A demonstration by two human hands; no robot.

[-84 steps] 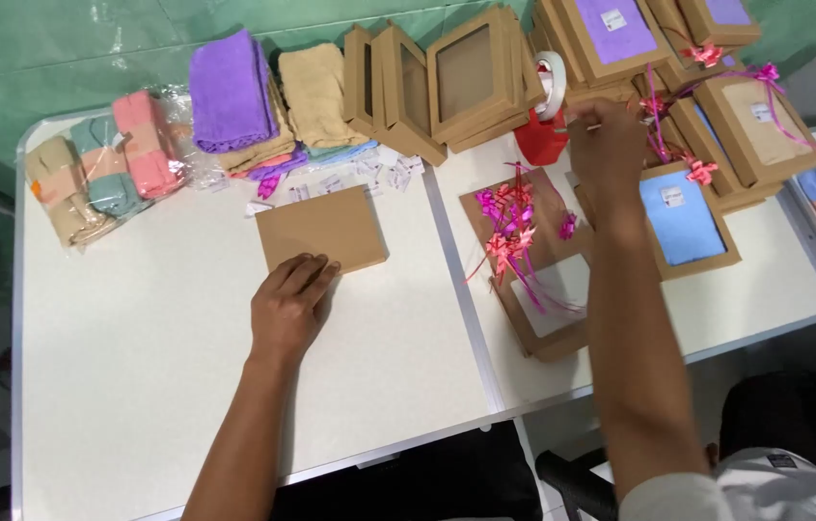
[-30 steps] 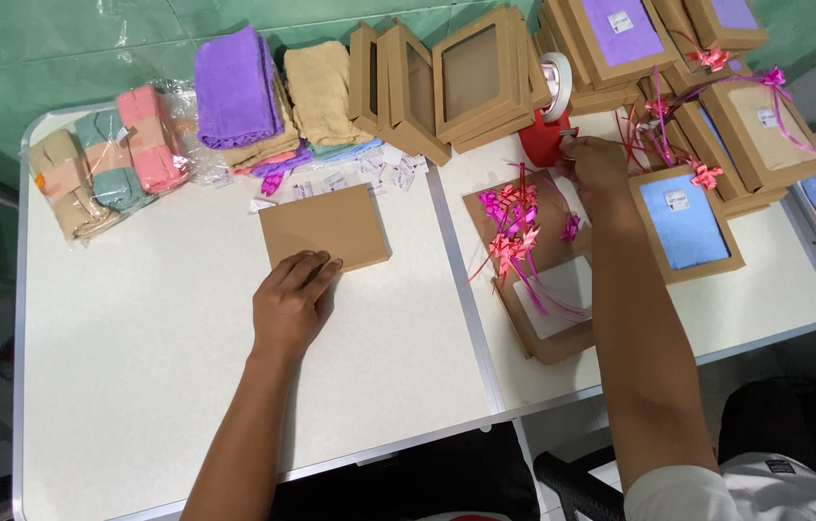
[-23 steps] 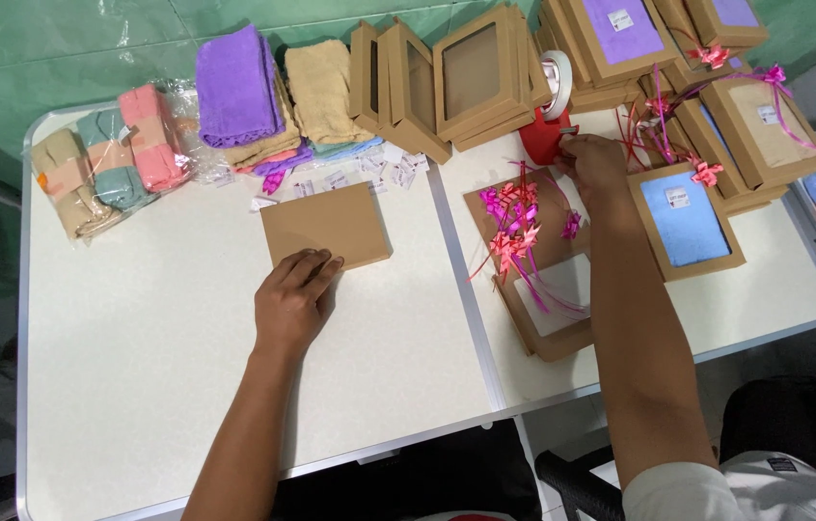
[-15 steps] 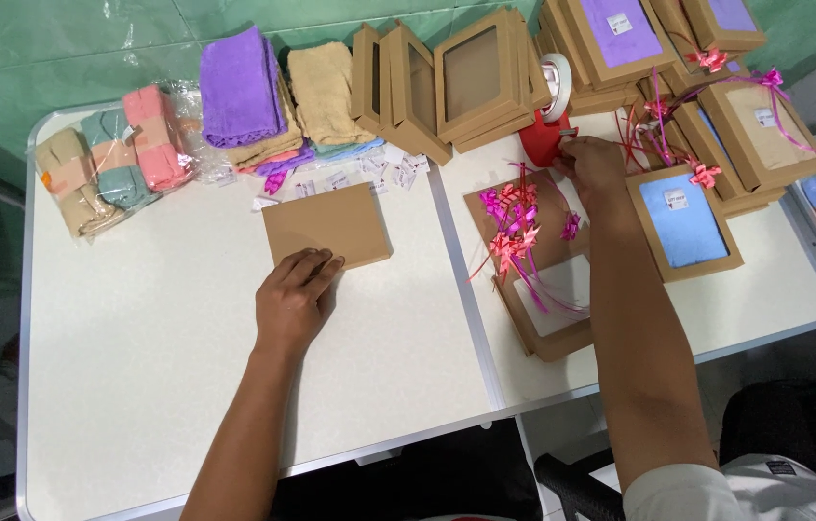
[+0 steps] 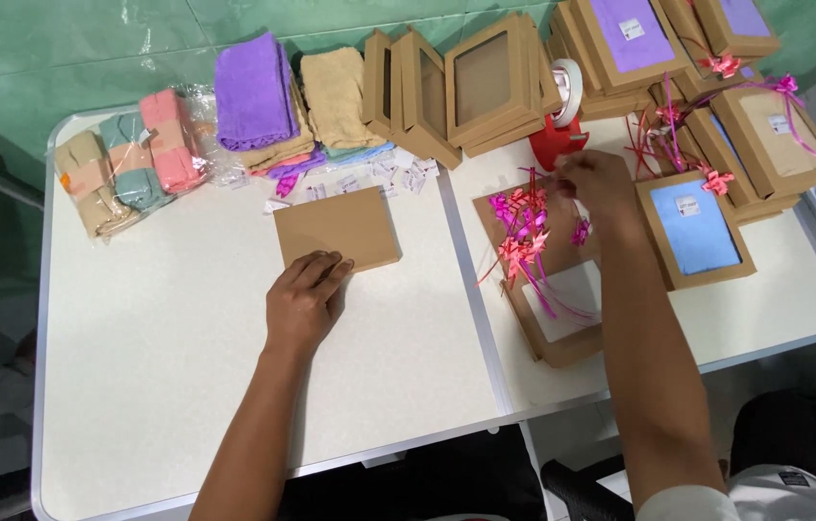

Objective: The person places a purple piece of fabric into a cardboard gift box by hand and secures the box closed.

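My left hand (image 5: 304,297) lies flat on the white table (image 5: 157,386), fingers spread, with the fingertips at the near edge of a flat brown cardboard box (image 5: 336,229). My right hand (image 5: 593,183) hovers just in front of a red tape dispenser (image 5: 562,135), above a cluster of pink ribbon bows (image 5: 522,220). Its fingertips are pinched together, and whatever is between them is too small to see. The bows lie on an open brown box holding a white card (image 5: 562,309). A windowed box with a blue towel (image 5: 695,230) sits just right of that hand.
Folded towels, purple (image 5: 254,92) and tan (image 5: 336,92), and wrapped bundles (image 5: 128,164) line the back left. Upright brown window boxes (image 5: 471,82) stand at the back centre. Finished boxes with pink bows (image 5: 775,125) are stacked at the back right. Small paper tags (image 5: 360,178) are scattered behind the flat box.
My right hand has come down from the tape dispenser and back boxes to just above the pink bows. My left hand has stayed by the flat box.
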